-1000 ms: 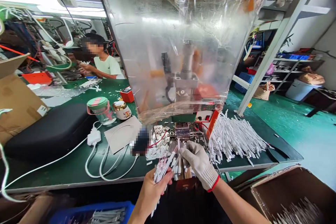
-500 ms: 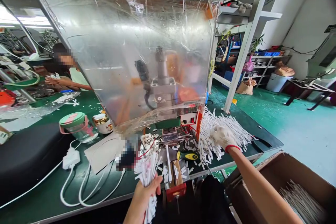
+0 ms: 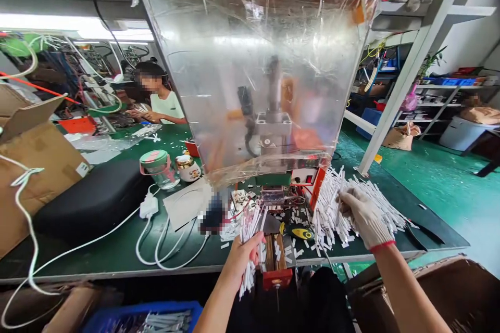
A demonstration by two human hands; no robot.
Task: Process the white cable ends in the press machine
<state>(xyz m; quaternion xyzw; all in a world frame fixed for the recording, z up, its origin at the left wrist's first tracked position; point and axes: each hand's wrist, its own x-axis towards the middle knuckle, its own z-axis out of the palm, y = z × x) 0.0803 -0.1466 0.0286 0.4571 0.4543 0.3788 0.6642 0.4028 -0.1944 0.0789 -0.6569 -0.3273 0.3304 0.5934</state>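
Note:
My bare left hand (image 3: 242,256) grips a bundle of thin white sticks (image 3: 250,229), held upright just in front of a small press machine (image 3: 273,130). My right hand (image 3: 361,216), in a white knit glove with a red cuff, rests on a loose pile of white sticks (image 3: 332,203) lying on the green table (image 3: 97,255) to the right of the machine; its fingers close around a few of them. A clear plastic guard (image 3: 219,73) hangs in front of the machine.
A yellow-handled tool (image 3: 302,232) lies below the machine. White cables (image 3: 164,250), a black case (image 3: 89,200), a lidded jar (image 3: 158,166) and cardboard boxes (image 3: 27,161) are at left. Another person (image 3: 162,101) works at the far table. A brown box (image 3: 464,291) is at lower right, a blue bin (image 3: 156,317) below.
My right hand went from the machine's front out to the stick pile on the right and stays there. My left hand lifted its bundle back up toward the machine.

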